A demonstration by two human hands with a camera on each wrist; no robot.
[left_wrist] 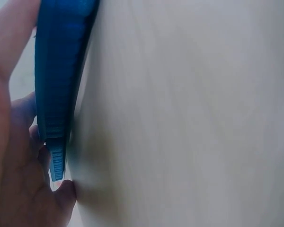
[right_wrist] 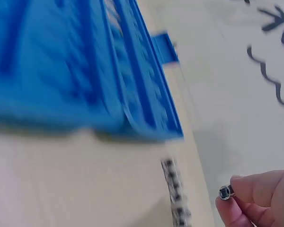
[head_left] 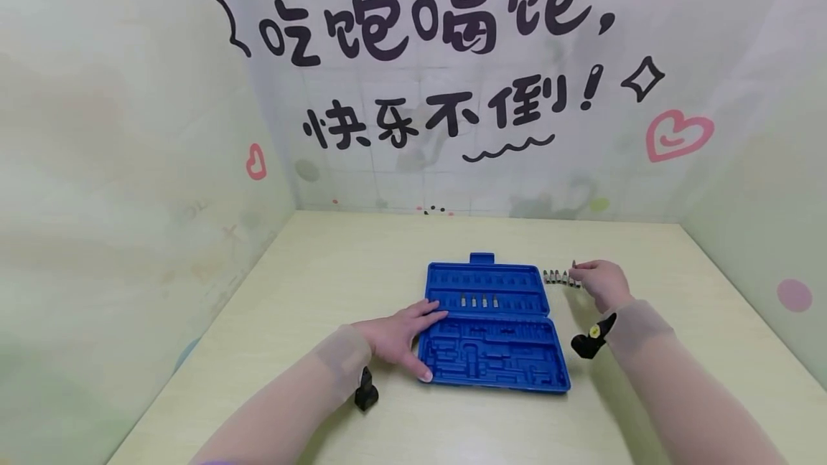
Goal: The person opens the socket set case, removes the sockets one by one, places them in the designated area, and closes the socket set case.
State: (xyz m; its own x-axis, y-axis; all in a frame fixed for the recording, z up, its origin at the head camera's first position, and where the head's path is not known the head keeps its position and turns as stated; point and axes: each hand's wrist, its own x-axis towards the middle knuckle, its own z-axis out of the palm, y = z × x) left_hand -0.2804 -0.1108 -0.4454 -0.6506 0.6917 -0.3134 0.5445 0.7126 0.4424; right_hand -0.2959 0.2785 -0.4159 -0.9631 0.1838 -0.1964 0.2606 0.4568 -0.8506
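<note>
A blue plastic tool case lies opened flat on the table, its moulded recesses facing up. My left hand rests at its left side with fingers spread over the hinge area and thumb at the near corner. Beyond the case's far right side, my right hand pinches a small metal socket bit between thumb and fingertips. In the right wrist view, the bit's square-holed end faces the camera. Just below that hand, a row of similar bits stands on the table. Several bits sit upright in the case's far half.
The pale wooden table runs back to a printed wall sheet with black lettering. Side sheets enclose the left and right. A latch tab sticks out from the case's far edge. Each wrist carries a small black camera.
</note>
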